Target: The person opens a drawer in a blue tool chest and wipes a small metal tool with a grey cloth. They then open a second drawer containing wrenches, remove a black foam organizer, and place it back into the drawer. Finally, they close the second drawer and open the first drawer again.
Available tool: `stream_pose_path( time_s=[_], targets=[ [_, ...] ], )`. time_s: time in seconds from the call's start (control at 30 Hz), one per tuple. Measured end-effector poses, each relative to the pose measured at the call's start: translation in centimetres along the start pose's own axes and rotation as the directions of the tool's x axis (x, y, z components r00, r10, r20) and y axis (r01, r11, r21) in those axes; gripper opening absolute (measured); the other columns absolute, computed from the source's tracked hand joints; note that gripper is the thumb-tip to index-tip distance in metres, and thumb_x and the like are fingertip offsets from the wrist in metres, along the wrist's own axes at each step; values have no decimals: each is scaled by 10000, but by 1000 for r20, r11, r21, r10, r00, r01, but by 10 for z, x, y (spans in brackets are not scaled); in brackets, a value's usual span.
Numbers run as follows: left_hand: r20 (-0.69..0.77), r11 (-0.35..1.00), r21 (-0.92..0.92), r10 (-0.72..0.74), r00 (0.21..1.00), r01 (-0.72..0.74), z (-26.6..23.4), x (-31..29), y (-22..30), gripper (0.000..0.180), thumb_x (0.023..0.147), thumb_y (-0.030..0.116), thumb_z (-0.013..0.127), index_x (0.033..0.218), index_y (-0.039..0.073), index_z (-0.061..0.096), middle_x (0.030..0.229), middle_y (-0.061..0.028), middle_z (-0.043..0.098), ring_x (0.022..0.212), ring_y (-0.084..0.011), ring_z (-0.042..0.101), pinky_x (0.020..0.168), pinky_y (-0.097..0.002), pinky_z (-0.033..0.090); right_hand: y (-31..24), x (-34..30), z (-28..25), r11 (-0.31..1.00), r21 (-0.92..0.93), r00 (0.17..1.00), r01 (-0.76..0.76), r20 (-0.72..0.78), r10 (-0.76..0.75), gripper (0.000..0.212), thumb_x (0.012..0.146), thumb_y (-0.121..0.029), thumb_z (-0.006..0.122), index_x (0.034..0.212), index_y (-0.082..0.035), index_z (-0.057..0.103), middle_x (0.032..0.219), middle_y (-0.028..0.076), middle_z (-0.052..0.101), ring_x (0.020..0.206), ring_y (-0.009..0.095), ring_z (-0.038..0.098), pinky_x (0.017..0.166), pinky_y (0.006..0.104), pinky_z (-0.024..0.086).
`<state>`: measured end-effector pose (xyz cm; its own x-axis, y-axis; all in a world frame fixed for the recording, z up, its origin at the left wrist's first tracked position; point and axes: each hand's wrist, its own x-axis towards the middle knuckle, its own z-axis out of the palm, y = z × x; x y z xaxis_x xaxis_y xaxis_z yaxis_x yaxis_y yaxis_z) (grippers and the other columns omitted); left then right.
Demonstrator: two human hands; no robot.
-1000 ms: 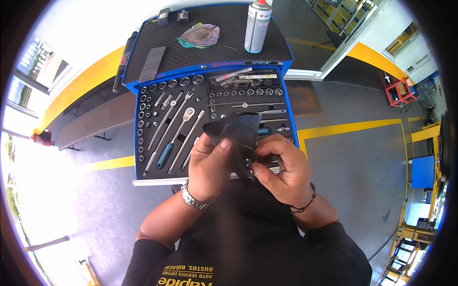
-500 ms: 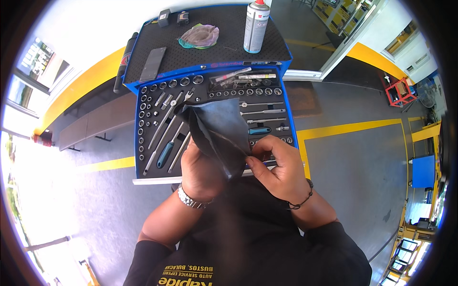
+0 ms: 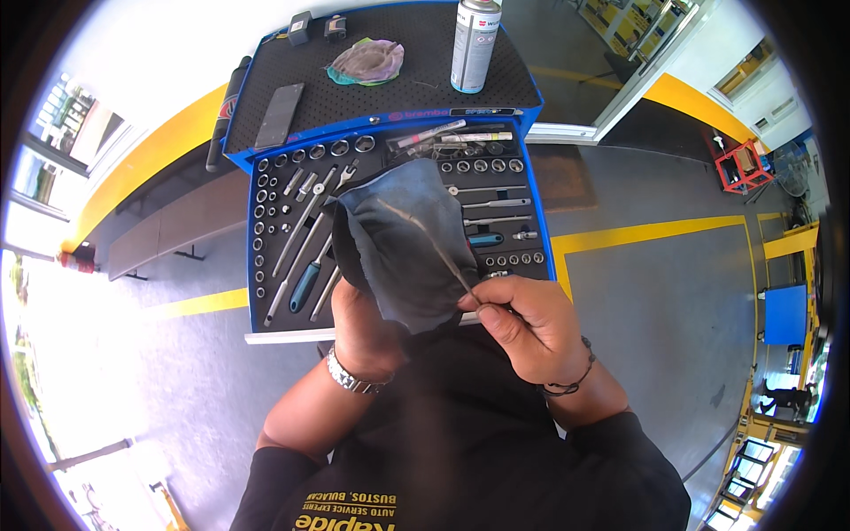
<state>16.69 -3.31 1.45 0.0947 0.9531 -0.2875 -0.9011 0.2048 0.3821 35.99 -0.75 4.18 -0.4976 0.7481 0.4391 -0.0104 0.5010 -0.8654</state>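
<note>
A dark blue-grey cloth [image 3: 398, 239] is spread over my left hand [image 3: 361, 329], which supports it from beneath. The left fingers are mostly covered by the cloth. At the cloth's lower right side, my right hand [image 3: 533, 326] pinches an edge between thumb and fingers. A thin light-brown line runs across the cloth to this pinch; whether it is a hem or a separate slender strip, I cannot tell. Below the cloth an open drawer [image 3: 258, 310] holds sockets, ratchets and a blue-handled screwdriver [image 3: 306, 285] in dark foam.
On the blue tool cabinet's black top [image 3: 421, 53] stand a spray can [image 3: 475, 49], a crumpled multicoloured rag [image 3: 367, 62], a dark phone [image 3: 280, 115] and small boxes. A long bench [image 3: 181, 221] stands left, and a red trolley [image 3: 739, 168] far right.
The cloth has opened out from its fold and shows a broader face, with more of the light-brown line visible. My right hand has shifted slightly right and down, still pinching.
</note>
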Motion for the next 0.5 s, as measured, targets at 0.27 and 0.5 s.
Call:
stream_pose_path(
  time_s=[0.27,0.5],
  targets=[
    [155,998,-62,-12,988,22,-27,-6,-6,698,961,555,458,1472,82,403,1458,-187,476,1319,-382,479,1110,-545,380,-2,1,-3,920,345,979,-184,-19,203,225,1050,-135,490,1113,32,626,663,-13,546,574,41,450,539,216,379],
    [257,973,-215,-24,966,81,-41,-7,-3,634,997,498,419,1478,86,390,1481,-172,453,1331,-370,467,1121,-556,356,-1,1,-5,916,349,976,-199,-16,218,229,1050,-144,496,1106,36,626,678,-16,555,576,39,449,541,214,382]
  ],
)
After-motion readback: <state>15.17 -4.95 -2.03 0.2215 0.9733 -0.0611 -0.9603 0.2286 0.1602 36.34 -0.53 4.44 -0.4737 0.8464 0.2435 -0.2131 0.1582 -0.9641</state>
